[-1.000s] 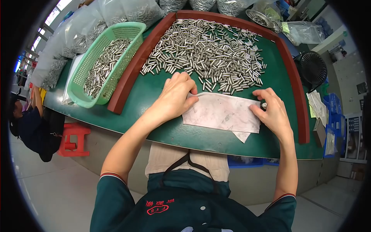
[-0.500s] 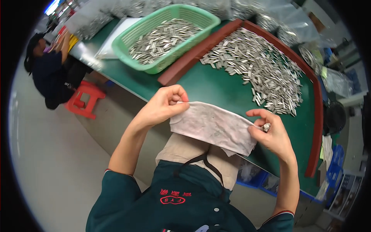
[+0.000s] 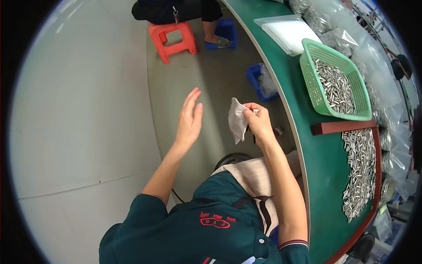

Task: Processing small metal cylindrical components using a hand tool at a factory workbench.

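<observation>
A greyish-white stained cloth (image 3: 237,121) hangs crumpled from my right hand (image 3: 261,125), whose thumb and fingers are closed on its edge. A small pale bit pokes out between those fingers; what it is I cannot make out. My left hand (image 3: 189,122) is raised apart from the cloth, fingers stretched and nothing in it. Both hands are over the floor, left of the green table (image 3: 292,88). On that table, a green plastic basket (image 3: 314,86) holds many small metal pieces (image 3: 338,88), and more loose metal pieces (image 3: 360,171) lie beyond a dark red bar (image 3: 334,127).
The table's pale edge curves past my right arm. Clear bags of metal parts (image 3: 343,42) line its far side, near a stack of white sheets (image 3: 288,33). A person sits on a red stool (image 3: 171,37); blue bins (image 3: 259,83) stand on the floor under the table.
The view has turned left, away from the table. My left hand has let go of the cloth and opened; the cloth, stretched between both hands before, now dangles from my right hand.
</observation>
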Tool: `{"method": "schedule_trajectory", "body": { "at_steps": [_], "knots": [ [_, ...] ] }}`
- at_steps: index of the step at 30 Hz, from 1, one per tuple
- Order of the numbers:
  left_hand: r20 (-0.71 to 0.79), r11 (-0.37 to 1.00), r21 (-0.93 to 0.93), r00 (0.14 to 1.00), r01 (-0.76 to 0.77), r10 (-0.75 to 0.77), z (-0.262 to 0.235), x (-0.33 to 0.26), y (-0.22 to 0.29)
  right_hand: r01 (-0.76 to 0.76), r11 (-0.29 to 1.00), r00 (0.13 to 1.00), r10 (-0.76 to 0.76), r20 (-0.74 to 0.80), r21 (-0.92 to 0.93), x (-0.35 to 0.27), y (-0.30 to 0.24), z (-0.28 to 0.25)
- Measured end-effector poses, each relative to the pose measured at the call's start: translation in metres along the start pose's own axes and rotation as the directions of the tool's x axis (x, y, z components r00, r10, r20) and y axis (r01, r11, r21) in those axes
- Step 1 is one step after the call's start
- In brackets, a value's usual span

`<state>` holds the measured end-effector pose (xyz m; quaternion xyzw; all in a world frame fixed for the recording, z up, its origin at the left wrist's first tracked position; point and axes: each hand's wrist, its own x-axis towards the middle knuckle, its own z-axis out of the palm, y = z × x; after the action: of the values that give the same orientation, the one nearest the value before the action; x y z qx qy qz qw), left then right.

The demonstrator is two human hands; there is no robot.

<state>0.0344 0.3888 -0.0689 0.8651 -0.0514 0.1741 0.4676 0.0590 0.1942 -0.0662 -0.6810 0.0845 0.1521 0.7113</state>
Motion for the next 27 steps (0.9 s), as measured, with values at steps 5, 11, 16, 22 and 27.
{"method": "schedule_trajectory", "body": {
  "at_steps": [5, 11, 16, 22, 27],
  "knots": [
    [-0.162, 0.916, -0.361, 0.979, -0.174, 0.122, 0.011, -0.009, 0.042, -0.027, 0.994, 1.0, 0.028, 0.009, -0.105, 0.012, -0.008, 0.002],
    [0.136, 0.942, 0.196, 0.959, -0.272, 0.248, 0.08, -0.033, -0.051, 0.023, 0.985, 0.999, -0.016, 0.042, -0.17, -0.002, -0.05, 0.021],
    [0.505, 0.42, 0.863, 0.52, -0.282, -0.689, 0.036, -0.062, -0.157, 0.076, 0.99, 0.997, -0.073, 0.025, -0.116, 0.007, -0.051, 0.006],
    [-0.056, 0.972, -0.236, 0.998, -0.025, 0.012, 0.032, 0.028, -0.025, 0.059, 0.993, 0.996, -0.052, 0.076, -0.1, 0.006, -0.049, -0.007],
    [-0.109, 0.825, -0.123, 0.834, -0.552, 0.541, 0.057, 0.024, 0.005, 0.229, 0.968, 0.968, -0.215, 0.132, -0.104, -0.018, -0.054, 0.014]
  ]
}}
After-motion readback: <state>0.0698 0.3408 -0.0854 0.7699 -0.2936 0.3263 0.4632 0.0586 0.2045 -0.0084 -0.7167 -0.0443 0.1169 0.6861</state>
